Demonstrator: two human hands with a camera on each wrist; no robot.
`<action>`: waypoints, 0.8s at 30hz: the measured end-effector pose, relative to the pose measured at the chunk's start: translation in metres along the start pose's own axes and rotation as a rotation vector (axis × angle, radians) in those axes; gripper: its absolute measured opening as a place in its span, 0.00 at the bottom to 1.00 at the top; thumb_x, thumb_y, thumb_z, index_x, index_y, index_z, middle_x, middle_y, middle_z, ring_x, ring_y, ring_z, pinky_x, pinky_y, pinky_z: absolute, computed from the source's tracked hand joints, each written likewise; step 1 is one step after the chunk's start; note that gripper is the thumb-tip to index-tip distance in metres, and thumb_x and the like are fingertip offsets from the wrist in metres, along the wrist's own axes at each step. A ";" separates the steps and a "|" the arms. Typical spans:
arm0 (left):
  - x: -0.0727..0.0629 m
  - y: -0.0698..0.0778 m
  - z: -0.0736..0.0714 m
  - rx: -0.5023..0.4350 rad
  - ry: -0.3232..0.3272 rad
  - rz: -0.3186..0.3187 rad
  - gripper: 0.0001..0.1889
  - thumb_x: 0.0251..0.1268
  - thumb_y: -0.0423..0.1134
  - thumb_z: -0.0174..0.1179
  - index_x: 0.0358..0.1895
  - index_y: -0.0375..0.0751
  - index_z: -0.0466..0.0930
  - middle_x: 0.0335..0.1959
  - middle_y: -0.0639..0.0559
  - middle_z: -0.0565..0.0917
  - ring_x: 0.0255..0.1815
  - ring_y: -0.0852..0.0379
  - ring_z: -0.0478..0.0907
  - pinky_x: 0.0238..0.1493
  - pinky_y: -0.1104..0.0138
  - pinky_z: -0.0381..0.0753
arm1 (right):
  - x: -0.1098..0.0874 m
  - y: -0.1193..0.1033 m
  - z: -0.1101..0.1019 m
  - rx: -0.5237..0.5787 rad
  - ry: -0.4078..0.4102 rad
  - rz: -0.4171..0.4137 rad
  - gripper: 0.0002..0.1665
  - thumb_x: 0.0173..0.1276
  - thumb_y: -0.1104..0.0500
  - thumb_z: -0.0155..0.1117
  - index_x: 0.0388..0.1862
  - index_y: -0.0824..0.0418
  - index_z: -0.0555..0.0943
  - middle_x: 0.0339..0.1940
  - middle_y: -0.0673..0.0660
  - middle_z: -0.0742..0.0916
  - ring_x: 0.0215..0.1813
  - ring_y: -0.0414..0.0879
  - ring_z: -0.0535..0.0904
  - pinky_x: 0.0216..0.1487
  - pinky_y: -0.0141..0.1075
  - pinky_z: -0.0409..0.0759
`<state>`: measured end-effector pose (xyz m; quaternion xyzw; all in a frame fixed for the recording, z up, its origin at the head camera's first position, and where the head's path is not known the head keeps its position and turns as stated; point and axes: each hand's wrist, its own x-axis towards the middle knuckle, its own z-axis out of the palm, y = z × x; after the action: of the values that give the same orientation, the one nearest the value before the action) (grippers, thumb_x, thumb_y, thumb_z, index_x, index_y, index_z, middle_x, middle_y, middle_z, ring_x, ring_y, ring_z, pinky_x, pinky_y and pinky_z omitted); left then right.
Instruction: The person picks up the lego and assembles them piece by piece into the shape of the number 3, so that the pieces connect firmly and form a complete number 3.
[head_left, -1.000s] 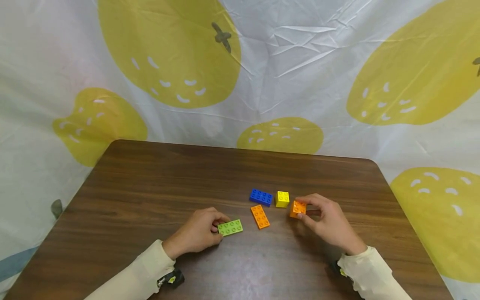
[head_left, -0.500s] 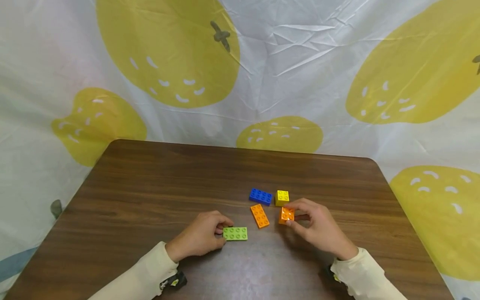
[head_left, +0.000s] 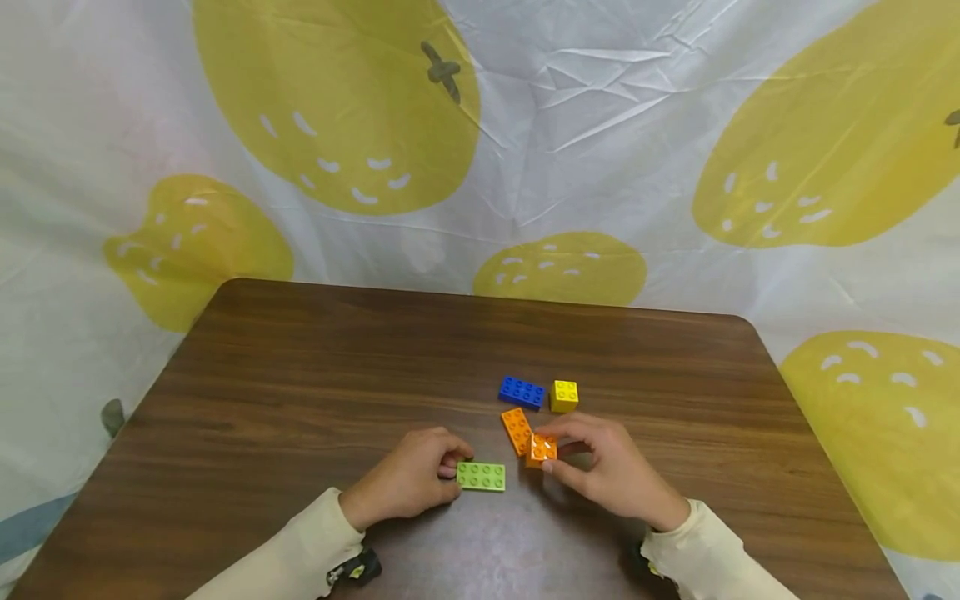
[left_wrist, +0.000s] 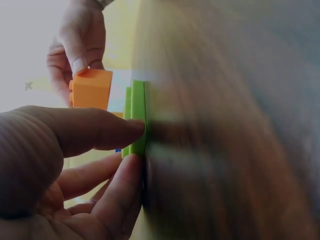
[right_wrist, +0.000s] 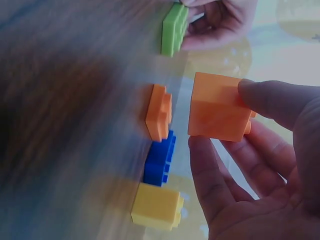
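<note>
My left hand (head_left: 412,473) pinches the left end of a flat lime-green brick (head_left: 481,476) between thumb and fingers, low at the tabletop. Its studs face up in the head view. In my right hand (head_left: 607,467) a square orange brick (right_wrist: 219,106) is pinched between thumb and fingertips, held above the table with studs up. From the head view it overlaps the near end of a flat orange brick (head_left: 515,427) lying on the table. The left wrist view shows the square orange brick (left_wrist: 92,89) beyond the green brick (left_wrist: 136,117).
Behind the flat orange brick lie a flat blue brick (head_left: 522,392) and a square yellow brick (head_left: 564,396). All sit on a brown wood-grain table (head_left: 337,358). A white curtain (head_left: 585,150) with yellow fruit prints hangs behind its far edge.
My right hand has carried the square orange brick leftward and nearer, toward the green one. My left hand has shifted the green brick slightly right and nearer, turning it straighter.
</note>
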<state>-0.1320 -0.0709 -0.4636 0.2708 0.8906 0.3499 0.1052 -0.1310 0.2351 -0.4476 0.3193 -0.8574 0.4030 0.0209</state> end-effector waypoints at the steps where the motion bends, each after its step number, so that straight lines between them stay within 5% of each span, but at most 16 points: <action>1: 0.000 0.001 0.000 -0.004 -0.001 -0.005 0.20 0.54 0.29 0.76 0.53 0.36 0.88 0.39 0.55 0.83 0.39 0.63 0.76 0.43 0.70 0.79 | 0.001 -0.001 0.002 0.003 -0.006 -0.002 0.23 0.65 0.64 0.80 0.58 0.57 0.87 0.53 0.50 0.90 0.47 0.42 0.89 0.46 0.44 0.91; 24: 0.003 0.005 0.007 -0.104 -0.072 -0.047 0.18 0.56 0.32 0.79 0.51 0.40 0.90 0.38 0.57 0.83 0.37 0.68 0.78 0.40 0.75 0.81 | 0.003 -0.015 0.023 0.039 -0.071 0.030 0.22 0.65 0.60 0.80 0.57 0.54 0.87 0.52 0.47 0.90 0.48 0.39 0.89 0.48 0.40 0.91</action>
<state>-0.1297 -0.0624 -0.4657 0.2562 0.8729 0.3833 0.1595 -0.1197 0.2102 -0.4525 0.3208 -0.8542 0.4085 -0.0218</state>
